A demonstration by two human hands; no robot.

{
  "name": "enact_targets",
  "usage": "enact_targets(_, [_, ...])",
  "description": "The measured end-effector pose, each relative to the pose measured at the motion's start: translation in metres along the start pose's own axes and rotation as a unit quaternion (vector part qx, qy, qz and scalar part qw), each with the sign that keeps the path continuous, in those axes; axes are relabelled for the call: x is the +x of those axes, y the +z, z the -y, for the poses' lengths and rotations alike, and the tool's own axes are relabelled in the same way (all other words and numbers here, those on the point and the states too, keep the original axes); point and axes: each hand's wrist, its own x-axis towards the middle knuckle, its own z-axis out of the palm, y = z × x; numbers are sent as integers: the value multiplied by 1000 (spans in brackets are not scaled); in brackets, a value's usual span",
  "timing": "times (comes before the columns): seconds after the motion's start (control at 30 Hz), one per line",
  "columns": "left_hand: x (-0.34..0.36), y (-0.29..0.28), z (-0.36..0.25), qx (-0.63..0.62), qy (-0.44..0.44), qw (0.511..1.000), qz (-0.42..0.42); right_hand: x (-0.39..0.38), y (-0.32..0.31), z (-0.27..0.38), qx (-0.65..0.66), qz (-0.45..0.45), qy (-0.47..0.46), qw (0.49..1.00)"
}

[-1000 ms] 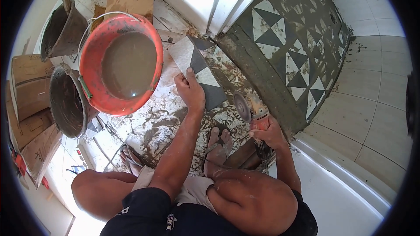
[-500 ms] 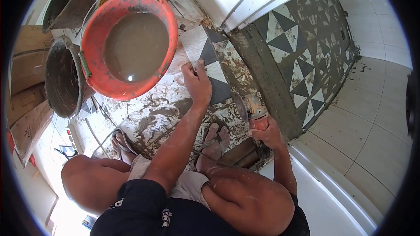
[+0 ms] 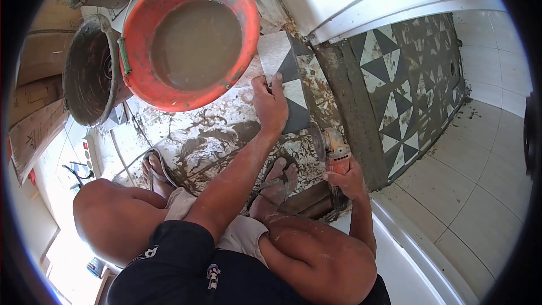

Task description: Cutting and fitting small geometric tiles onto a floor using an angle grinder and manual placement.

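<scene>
My left hand (image 3: 270, 101) grips the near left edge of a loose black and white triangle-patterned tile (image 3: 298, 110), thumb on top. My right hand (image 3: 345, 179) is closed round the body of an angle grinder (image 3: 337, 159), whose disc (image 3: 319, 142) stands close to the tile's lower corner. Beside the tile is a red bucket (image 3: 139, 56) of murky grey-brown water, with a wire handle. Mud and white smears cover the floor (image 3: 220, 147) around my sandalled feet. A wet strip of mortar (image 3: 361, 113) runs to the right of the tile.
Two dirty dark buckets (image 3: 90, 73) and cardboard (image 3: 39, 118) are at the left, near a power strip (image 3: 88, 155) and cords. A white door frame (image 3: 361, 28) is at the top, mortar-smeared patterned tiles (image 3: 398, 107) and plain tiles (image 3: 463, 175) at the right, a white ledge behind my right arm.
The view has shifted, so the buckets and tile appear higher and further right. My left hand stays on the tile and my right hand still holds the grinder beside it.
</scene>
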Motion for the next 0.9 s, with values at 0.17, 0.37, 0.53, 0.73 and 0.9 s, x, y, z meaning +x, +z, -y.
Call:
enact_targets(0.17, [2,0,6,-17,-2,1000,-11,2,2,1,-12,-4,14,1000])
enact_targets(0.37, [1,1,6,-18,-17,1000,-2,-2,3,-3,-21,-14,3,1000])
enact_targets(0.53, [3,2,8,3,10,1000,-11,-2,4,2,-34,-12,10,999])
enact_targets(0.73, [2,-1,5,-24,-13,1000,0,-2,6,3,-28,-12,5,1000])
enact_targets(0.9, [1,-2,5,10,-13,1000,4,-2,0,2,-47,3,45,998])
